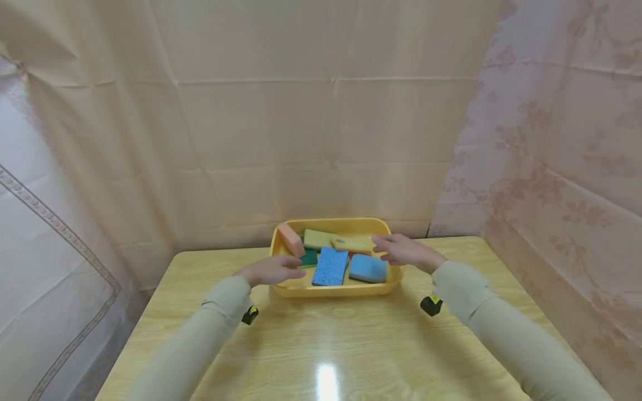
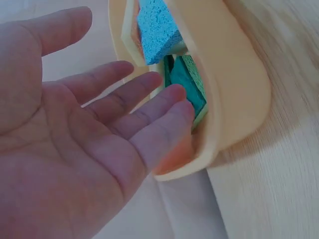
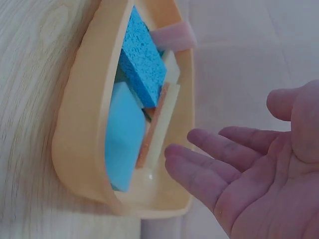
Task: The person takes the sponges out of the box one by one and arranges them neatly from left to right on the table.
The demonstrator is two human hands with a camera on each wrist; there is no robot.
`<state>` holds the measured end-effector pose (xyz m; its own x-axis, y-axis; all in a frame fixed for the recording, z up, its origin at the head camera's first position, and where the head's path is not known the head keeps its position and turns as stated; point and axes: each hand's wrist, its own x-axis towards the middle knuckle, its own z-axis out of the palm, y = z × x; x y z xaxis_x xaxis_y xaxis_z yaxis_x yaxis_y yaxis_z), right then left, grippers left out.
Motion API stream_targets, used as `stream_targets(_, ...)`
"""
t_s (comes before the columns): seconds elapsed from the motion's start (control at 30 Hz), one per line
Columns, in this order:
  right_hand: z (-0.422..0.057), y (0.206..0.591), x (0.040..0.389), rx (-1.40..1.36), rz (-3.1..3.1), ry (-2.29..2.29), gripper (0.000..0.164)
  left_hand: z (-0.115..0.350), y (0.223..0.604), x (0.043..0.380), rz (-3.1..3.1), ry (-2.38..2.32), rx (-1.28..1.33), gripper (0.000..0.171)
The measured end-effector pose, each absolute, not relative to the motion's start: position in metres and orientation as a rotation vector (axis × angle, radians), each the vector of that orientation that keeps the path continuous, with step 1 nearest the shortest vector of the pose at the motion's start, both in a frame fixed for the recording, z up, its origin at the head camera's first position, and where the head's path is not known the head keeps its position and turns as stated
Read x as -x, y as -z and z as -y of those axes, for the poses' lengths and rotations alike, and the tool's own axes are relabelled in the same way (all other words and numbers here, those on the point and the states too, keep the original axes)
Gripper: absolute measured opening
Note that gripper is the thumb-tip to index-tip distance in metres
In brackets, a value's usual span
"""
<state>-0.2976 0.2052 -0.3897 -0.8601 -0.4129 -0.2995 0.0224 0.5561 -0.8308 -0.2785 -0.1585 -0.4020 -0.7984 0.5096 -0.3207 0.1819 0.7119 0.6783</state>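
A yellow plastic tray [image 1: 331, 292] holds several sponges near the table's back edge. My left hand [image 1: 271, 271] hovers by its left side, fingers extended and holding nothing. Over the right side is my right hand [image 1: 407, 252], also bare, its fingers loosely straight in the right wrist view. Between them lie a speckled blue sponge [image 1: 330, 266] and a smooth light-blue sponge [image 1: 368, 268]. Behind these are two yellowish sponges, one at left [image 1: 318, 239] and one at right [image 1: 353, 244]. A pink-orange sponge [image 1: 291, 239] leans on the left wall, beside a dark green piece [image 1: 309, 258].
The tray stands on a light wood-grain table [image 1: 301, 340]. A beige cloth curtain [image 1: 311, 122] hangs directly behind it, and a floral cloth [image 1: 567, 167] hangs on the right. Black-and-yellow devices show under both wrists, one at left [image 1: 249, 315] and one at right [image 1: 431, 305].
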Motion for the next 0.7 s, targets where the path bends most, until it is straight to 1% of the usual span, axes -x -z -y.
stream_targets(0.17,-0.194,0.392,0.310,0.254,-2.248,1.296,0.067,0.147,0.400,0.292,-2.355,-0.916,-0.444,0.064)
stream_targets(0.37,-0.181,0.402,0.323,0.199,-2.187,1.305,0.066,0.138,0.398,0.303,-2.245,-1.004,-0.313,0.065)
stream_targets(0.53,-0.166,0.408,0.327,0.119,-2.093,1.338,0.063,0.128,0.397,0.309,-2.153,-1.097,-0.208,0.069)
stream_targets(0.7,-0.152,0.412,0.328,0.003,-1.975,1.392,0.060,0.115,0.394,0.308,-2.187,-1.097,-0.156,0.065)
